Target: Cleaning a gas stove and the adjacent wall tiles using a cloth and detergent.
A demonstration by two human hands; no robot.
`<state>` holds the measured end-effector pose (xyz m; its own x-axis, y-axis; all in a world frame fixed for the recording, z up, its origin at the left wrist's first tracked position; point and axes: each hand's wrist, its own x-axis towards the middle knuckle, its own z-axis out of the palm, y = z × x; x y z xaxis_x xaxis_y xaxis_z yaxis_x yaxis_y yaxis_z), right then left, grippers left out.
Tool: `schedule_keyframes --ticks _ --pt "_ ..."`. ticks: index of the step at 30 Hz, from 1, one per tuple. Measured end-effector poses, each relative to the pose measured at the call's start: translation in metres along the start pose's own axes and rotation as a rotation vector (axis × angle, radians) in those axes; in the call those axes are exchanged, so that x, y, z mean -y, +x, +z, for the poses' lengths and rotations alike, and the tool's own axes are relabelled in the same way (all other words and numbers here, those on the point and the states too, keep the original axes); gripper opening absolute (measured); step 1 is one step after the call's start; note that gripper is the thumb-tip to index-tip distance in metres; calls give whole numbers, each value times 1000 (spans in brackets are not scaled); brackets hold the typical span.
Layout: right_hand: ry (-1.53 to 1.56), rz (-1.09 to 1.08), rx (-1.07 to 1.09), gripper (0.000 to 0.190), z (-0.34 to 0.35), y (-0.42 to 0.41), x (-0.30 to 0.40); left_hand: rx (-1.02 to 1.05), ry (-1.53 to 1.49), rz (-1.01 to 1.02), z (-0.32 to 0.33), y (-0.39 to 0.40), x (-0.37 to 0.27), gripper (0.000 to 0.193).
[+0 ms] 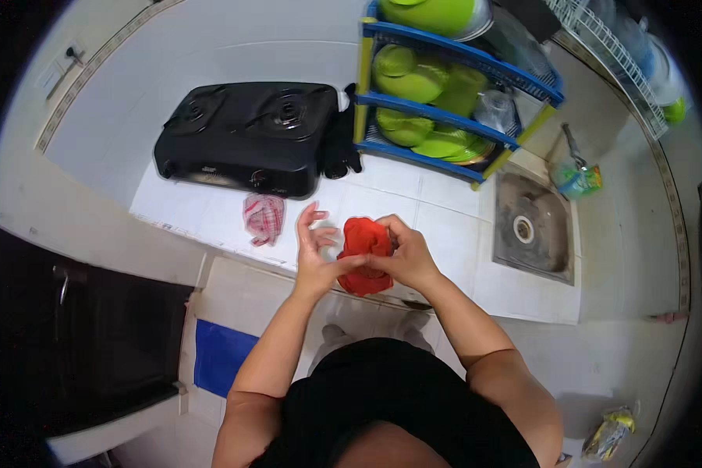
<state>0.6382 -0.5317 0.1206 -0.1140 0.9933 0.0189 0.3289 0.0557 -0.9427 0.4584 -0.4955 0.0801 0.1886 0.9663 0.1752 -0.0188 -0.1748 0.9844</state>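
A crumpled red cloth [365, 234] is bunched up in front of me, over the near edge of the tiled counter [444, 228]. My right hand [409, 254] grips its right side, thumb across the front and fingers curled behind. On the other side, my left hand [316, 251] has its fingers spread apart and curved. Its thumb reaches across to the cloth, close to the right thumb. Farther left on the counter lies a red-and-white checked cloth [264, 219], just in front of the black two-burner gas stove [240, 140].
A blue-and-yellow dish rack [439, 105] with green dishes stands at the back. To the right is a metal sink [532, 225], with a sponge packet [588, 180] beside it. A wire rack [611, 58] hangs at upper right. A blue mat [222, 357] lies on the floor.
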Motion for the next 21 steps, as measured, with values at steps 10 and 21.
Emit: schedule_keyframes --ticks 10,21 --pt "119 -23 -3 45 128 70 37 -83 -127 -309 -115 -59 52 130" --pt "659 60 458 30 148 202 56 -73 -25 -248 -201 55 46 74"
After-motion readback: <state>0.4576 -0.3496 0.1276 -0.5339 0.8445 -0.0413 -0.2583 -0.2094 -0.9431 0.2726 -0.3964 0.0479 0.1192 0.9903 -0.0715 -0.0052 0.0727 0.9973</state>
